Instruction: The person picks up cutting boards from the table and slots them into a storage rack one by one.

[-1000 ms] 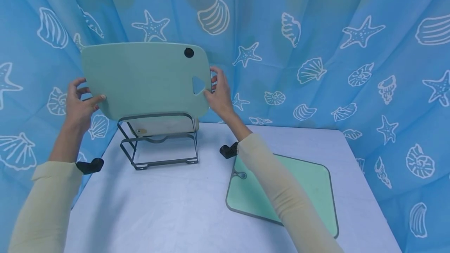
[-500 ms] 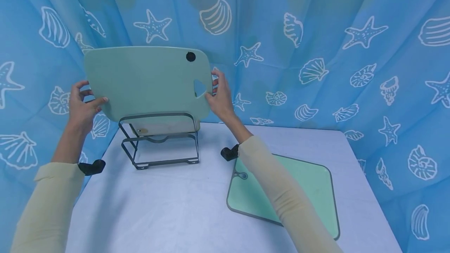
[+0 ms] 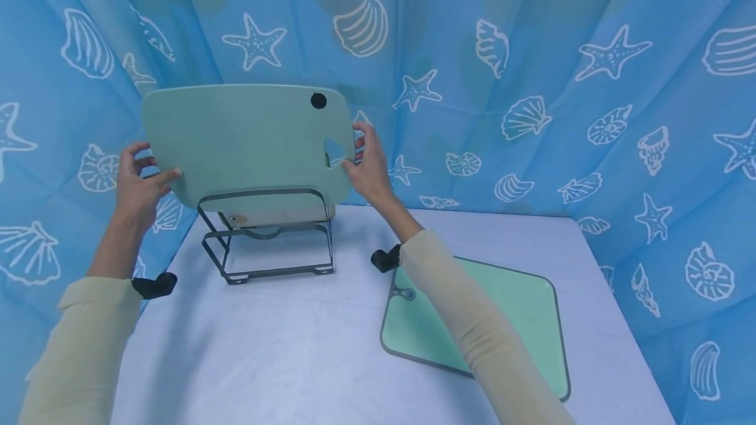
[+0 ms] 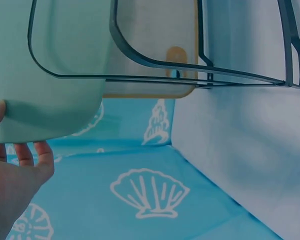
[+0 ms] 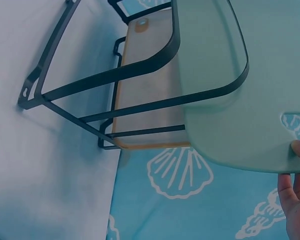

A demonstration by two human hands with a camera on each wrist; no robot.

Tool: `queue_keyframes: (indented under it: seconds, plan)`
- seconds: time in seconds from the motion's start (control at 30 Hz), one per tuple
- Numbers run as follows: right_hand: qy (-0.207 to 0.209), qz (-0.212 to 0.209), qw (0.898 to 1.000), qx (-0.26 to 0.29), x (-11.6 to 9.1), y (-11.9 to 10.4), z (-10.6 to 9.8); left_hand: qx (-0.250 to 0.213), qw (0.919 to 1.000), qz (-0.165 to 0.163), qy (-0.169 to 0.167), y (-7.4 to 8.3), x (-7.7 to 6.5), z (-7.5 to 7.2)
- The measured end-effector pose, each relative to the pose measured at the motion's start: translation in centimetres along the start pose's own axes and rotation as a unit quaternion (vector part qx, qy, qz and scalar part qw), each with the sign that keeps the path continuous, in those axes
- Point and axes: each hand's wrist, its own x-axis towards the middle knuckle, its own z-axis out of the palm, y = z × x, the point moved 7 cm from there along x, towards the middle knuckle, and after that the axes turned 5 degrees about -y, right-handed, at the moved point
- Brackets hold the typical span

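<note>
A pale green cutting board (image 3: 248, 143), with a black dot and a triangular cut-out at its right end, stands upright between my hands. My left hand (image 3: 138, 179) pinches its left edge, thumb on the near face and fingers behind. At the right edge, beside the cut-out, my right hand (image 3: 369, 166) grips it the same way. The board's lower edge sits inside the top loops of a dark metal rack (image 3: 268, 274), as both wrist views show. Behind it in the rack stands a whitish board with a tan edge (image 4: 150, 87), mostly covered by the green one.
Under my right forearm, a mint green cutting board with a grey rim (image 3: 525, 320) lies flat on the white-covered table (image 3: 283, 359). A blue curtain with white shell prints (image 3: 461, 84) hangs close behind the rack and along the sides.
The pale green cutting board has come down a little into the rack, with both hands lowering along with it. The rack and the mint board stay in place.
</note>
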Motion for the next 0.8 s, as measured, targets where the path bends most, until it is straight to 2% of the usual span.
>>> queue_keyframes:
  seconds: [0.43, 0.8]
  plan:
    - [-0.014, 0.0, 1.0, -0.001, -0.6, 0.8, 0.4, -0.005, 0.9999, -0.012, -0.008, -1.1, -0.1, 0.3]
    - [-0.02, 0.008, 1.0, 0.007, -1.0, 1.6, 0.9, 0.012, 0.9999, -0.005, 0.001, -2.1, -0.1, 0.4]
